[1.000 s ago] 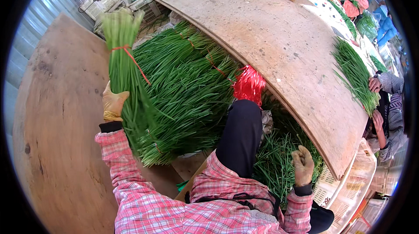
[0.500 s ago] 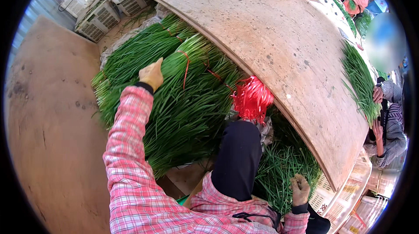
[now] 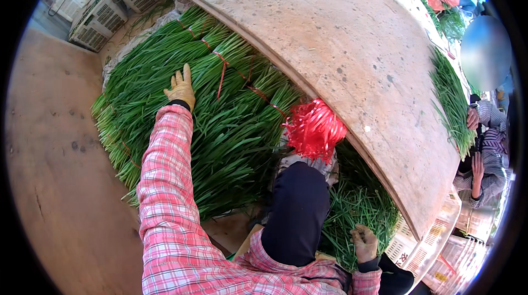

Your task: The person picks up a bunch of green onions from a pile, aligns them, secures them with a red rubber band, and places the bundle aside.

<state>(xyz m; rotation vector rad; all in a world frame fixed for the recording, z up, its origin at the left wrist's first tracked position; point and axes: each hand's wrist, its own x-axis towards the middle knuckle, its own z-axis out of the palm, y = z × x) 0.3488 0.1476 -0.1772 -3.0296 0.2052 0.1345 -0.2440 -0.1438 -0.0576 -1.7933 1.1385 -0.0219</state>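
Tied bundles of garlic chives (image 3: pixel 220 124) lie piled together on my left, with red ties (image 3: pixel 223 64) round several of them. My left hand (image 3: pixel 182 87), in a tan glove, rests on the leaves with its fingers spread and holds nothing. My right hand (image 3: pixel 364 244), gloved too, is low on the right with its fingers curled in, and I see nothing in it. Beside it is a heap of loose green leaves (image 3: pixel 352 215). A bunch of red plastic strips (image 3: pixel 314 130) hangs at the board's edge, above my knee.
A large wooden board (image 3: pixel 330 42) spans the space ahead, and another board (image 3: pixel 60 146) stands at the left. White crates (image 3: pixel 99 23) stack up at the far left; another crate (image 3: pixel 426 234) is at the right. Across the board, a co-worker's hands (image 3: pixel 476 168) are near more chives (image 3: pixel 451 97).
My left hand has come off the top bundle and opened, its fingers now spread on the leaves. That bundle now lies lower among the others. My right hand stays curled.
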